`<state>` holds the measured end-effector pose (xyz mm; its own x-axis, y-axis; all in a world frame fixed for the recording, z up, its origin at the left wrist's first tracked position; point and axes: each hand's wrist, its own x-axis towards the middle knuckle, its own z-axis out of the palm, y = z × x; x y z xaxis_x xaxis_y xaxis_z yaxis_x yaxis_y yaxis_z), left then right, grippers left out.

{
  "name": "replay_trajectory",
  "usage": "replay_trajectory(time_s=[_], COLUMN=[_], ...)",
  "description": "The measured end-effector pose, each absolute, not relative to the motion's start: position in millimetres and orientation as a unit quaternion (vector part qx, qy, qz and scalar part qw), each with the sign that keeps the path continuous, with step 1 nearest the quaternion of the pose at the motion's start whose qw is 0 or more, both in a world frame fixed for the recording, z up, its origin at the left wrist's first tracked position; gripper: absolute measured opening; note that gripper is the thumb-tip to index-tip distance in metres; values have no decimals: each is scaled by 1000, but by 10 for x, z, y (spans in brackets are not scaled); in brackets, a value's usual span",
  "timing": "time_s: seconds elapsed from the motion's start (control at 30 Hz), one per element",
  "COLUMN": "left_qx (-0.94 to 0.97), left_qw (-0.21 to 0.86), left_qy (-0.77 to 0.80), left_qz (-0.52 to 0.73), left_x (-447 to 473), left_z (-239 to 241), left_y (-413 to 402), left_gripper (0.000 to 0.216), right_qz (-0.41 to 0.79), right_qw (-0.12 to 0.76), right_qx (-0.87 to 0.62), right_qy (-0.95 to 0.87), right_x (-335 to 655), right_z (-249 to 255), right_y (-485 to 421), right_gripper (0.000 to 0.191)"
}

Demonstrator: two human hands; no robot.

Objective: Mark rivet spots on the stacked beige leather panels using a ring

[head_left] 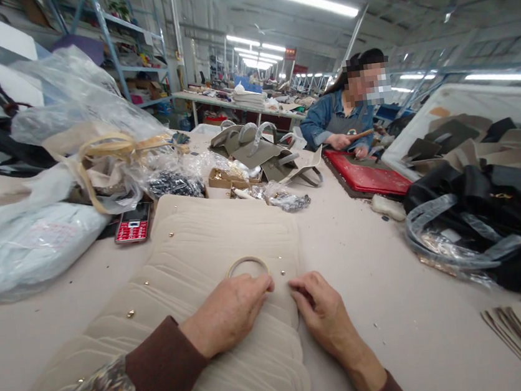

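Note:
A stack of beige quilted panels point(192, 253) with small gold studs lies on the table in front of me. My left hand point(229, 312) rests on it with fingers curled, touching a thin ring-shaped loop point(246, 263) that lies on the top panel. My right hand point(318, 311) sits just to the right at the panel's edge, fingers bent and pinched against the material. What the fingertips hold, if anything, is hidden.
A red phone point(132, 224) lies left of the panels, by plastic bags point(35, 240). Grey bag parts point(260, 151) and small hardware packets point(287, 200) sit farther back. Black pieces point(497, 206) pile up at right. A person in denim point(341, 120) works on a red mat point(366, 174).

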<state>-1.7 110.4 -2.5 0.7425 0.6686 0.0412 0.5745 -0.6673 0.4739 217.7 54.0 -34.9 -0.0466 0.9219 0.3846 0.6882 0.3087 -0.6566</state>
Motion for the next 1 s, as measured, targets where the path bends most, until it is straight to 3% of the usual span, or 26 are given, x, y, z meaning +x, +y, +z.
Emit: replay_trajectory(time_s=[0.3, 0.53, 1.0], left_qx=[896, 910, 918], left_qw=[264, 222, 204], left_qy=[302, 295, 303], left_qz=[190, 188, 152], left_x=[12, 23, 49], left_z=[-3, 50, 30], left_y=[1090, 1017, 990], left_gripper=[23, 47, 28], right_qz=[107, 206, 62], right_qw=[444, 466, 425], right_qx=[-576, -497, -469], right_qy=[-678, -702, -771], right_x=[2185, 2079, 1849], right_z=[-401, -126, -149], right_y=[761, 541, 545], right_gripper=[17, 16, 17])
